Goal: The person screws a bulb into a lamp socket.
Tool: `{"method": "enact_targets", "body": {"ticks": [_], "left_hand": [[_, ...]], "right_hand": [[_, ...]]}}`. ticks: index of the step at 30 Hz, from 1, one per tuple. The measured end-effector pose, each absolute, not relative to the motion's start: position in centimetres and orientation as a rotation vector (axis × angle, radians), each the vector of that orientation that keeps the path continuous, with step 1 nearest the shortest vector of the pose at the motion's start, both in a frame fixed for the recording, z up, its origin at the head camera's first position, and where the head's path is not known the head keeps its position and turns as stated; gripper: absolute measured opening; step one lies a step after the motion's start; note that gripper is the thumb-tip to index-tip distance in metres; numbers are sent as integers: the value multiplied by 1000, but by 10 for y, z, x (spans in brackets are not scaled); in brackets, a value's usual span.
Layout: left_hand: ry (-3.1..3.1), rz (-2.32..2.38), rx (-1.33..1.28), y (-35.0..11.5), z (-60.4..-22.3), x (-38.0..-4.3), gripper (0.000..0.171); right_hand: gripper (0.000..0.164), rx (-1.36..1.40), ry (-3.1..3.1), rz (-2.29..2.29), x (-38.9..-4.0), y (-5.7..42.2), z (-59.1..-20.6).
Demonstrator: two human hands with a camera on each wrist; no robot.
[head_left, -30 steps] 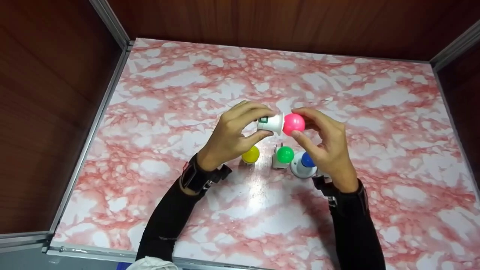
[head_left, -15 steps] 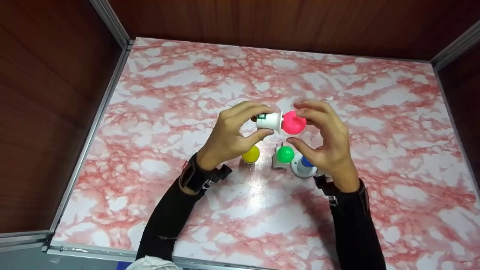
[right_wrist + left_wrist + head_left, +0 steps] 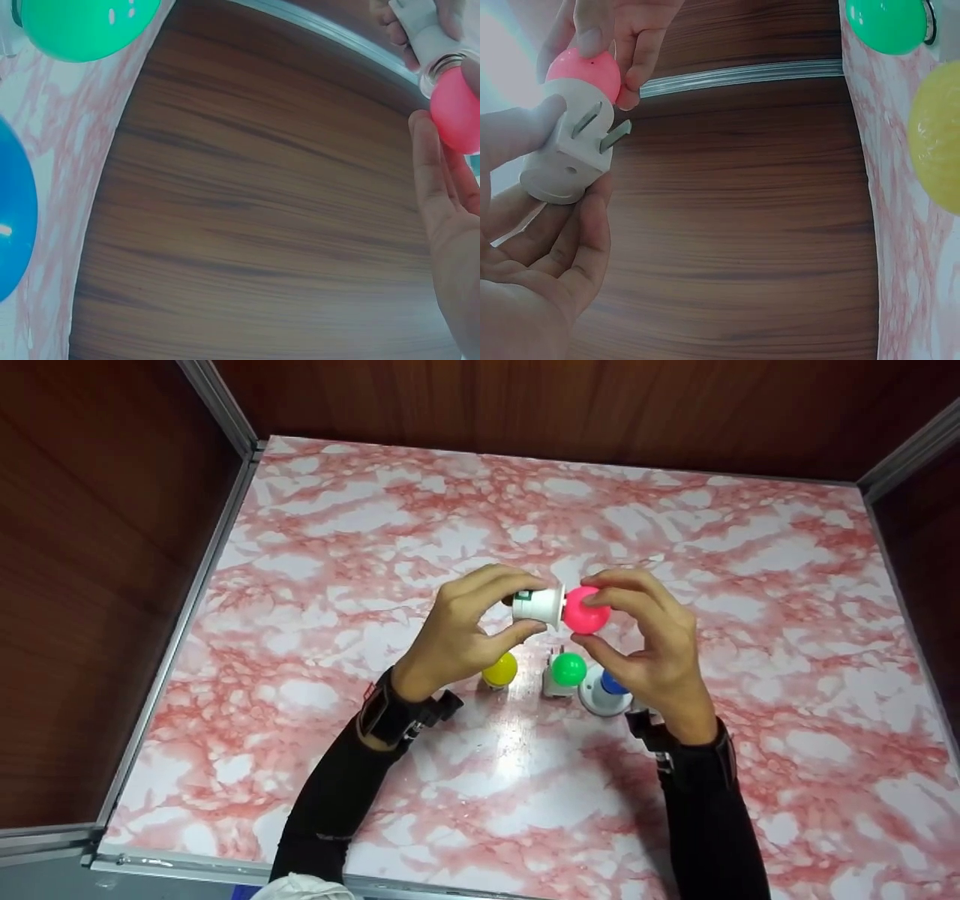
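Note:
My left hand (image 3: 480,619) grips a white lamp socket (image 3: 537,606) with a green label, held above the table. Two flat metal plug prongs (image 3: 615,136) stick out of the socket in the left wrist view. At the socket's mouth sits a pink light bulb (image 3: 586,610), its metal thread (image 3: 447,64) partly showing in the right wrist view. The fingertips and thumb of my right hand (image 3: 651,634) pinch the pink bulb from the right. On the table below are a yellow bulb (image 3: 500,669), a green bulb (image 3: 569,669) and a blue bulb (image 3: 613,682), the last partly hidden by my right hand.
The green bulb is in a white plug socket (image 3: 556,688). Beneath the blue bulb is a round white base (image 3: 600,701). Dark wood-grain panels (image 3: 525,405) with metal edging enclose the marbled red and white table (image 3: 360,532) at the back and sides.
My right fingers loosened from the pink bulb half a second ago, spreading off it, and now pinch it again in a shifted hold. The left hand keeps its grip on the socket.

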State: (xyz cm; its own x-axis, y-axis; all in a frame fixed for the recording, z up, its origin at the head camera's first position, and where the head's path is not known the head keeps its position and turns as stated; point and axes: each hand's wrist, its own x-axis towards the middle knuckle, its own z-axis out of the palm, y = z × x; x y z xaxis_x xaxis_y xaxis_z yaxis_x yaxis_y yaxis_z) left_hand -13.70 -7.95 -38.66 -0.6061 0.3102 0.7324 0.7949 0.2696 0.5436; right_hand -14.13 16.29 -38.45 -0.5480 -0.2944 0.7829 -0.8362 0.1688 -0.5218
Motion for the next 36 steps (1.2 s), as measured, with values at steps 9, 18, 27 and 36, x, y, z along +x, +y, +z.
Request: {"method": "enact_targets", "body": {"ticks": [9,18,27,36], "left_hand": [[-2052,-1274,-983,-79,-388,-137,34],[-2066,-1259,-967,-79,-388,-136,33],[-2058,-1206,-952,-78,-389,-136,32],[-2059,-1214,-954,-77,-390,-137,33]], "right_hand": [[44,1040,-1980,1420,-139,162,-384],[52,1016,-2039,1488,-137,162,-384],[50,929,-2107,1547,-136,162,-386],[47,935,-2128,1574,-136,166,-384]]}}
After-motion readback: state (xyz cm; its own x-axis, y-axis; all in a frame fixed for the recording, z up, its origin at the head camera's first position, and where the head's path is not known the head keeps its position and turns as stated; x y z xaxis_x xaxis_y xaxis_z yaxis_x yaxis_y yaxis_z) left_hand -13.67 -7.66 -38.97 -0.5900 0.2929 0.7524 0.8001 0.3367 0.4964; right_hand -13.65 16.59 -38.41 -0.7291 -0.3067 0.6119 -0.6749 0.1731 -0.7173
